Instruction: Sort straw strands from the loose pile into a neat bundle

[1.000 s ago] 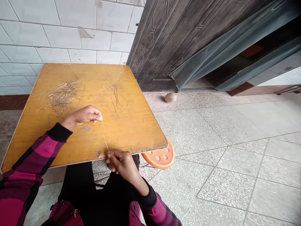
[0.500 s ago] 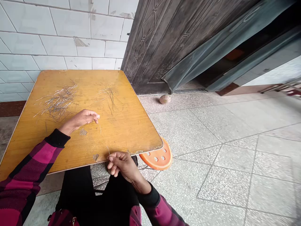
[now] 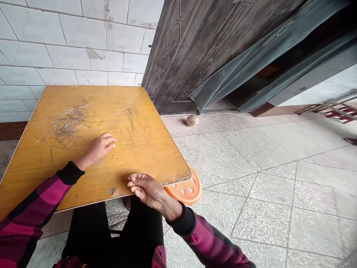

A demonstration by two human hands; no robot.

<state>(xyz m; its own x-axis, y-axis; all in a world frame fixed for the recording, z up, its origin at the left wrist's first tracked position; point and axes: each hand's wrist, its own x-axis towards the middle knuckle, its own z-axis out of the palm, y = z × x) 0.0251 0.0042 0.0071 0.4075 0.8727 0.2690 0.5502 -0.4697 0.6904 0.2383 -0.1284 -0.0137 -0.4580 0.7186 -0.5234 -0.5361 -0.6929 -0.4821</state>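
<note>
My right hand (image 3: 147, 190) is over the table's near edge, thumb and fingertips pinched on one end of a thin wire (image 3: 126, 160). The rest of the wire reaches up and away over the tabletop; its far end is faint. To the left, my left hand (image 3: 97, 149) is just above the table with thumb and fingers a little apart, and nothing shows between them. A tangled heap of thin wires (image 3: 68, 124) lies beyond my left hand. A smaller bunch of wires (image 3: 129, 119) lies to the right of the heap.
The yellow wooden table (image 3: 158, 149) has worn, chipped patches near its front edge. An orange stool (image 3: 185, 195) is partly under its right corner. A round ball-like object (image 3: 192, 120) rests on the floor by the dark door (image 3: 178, 67). A white tiled wall (image 3: 83, 29) stands behind.
My left hand has let go of the wire's far end, its fingers parting slightly. My right hand has risen a little, still pinching the wire. The view has shifted slightly.
</note>
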